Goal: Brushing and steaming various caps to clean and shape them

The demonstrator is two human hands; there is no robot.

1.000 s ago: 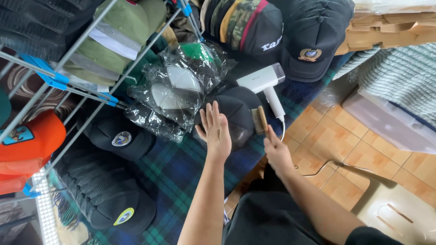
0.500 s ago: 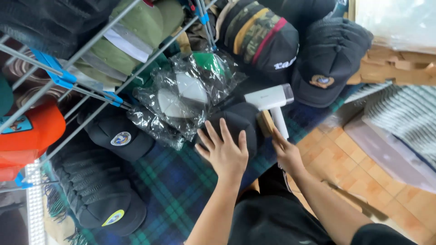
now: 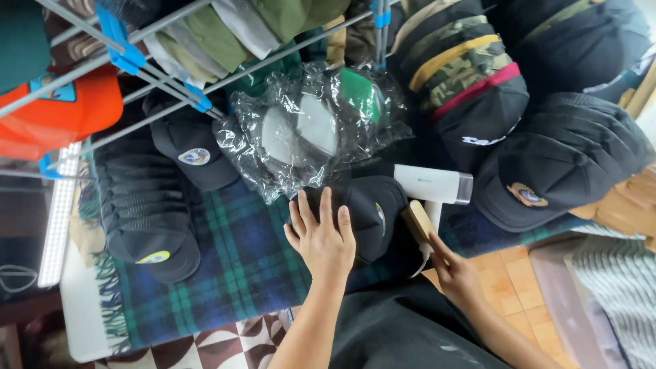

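My left hand (image 3: pixel 322 238) lies flat, fingers spread, on a black cap (image 3: pixel 372 215) that sits on a blue and green plaid blanket (image 3: pixel 232 266). Just right of the cap, a wooden brush (image 3: pixel 418 222) leans against the handle of a white hair dryer (image 3: pixel 434 186). My right hand (image 3: pixel 454 273) is below the brush, with one fingertip reaching its lower end. It grips nothing that I can see. Above the cap lies a crinkled clear plastic bag (image 3: pixel 307 133) with white and green caps inside.
Stacks of black caps (image 3: pixel 147 212) lie at the left, with more dark caps (image 3: pixel 553 171) at the right. A wire rack with blue clips (image 3: pixel 116 34) crosses the top left over an orange cap (image 3: pixel 68 113). Orange floor tiles (image 3: pixel 519 287) show at the lower right.
My left hand has come down from above the black cap and now rests flat on it. My right hand stays below the brush and dryer. The view has shifted.
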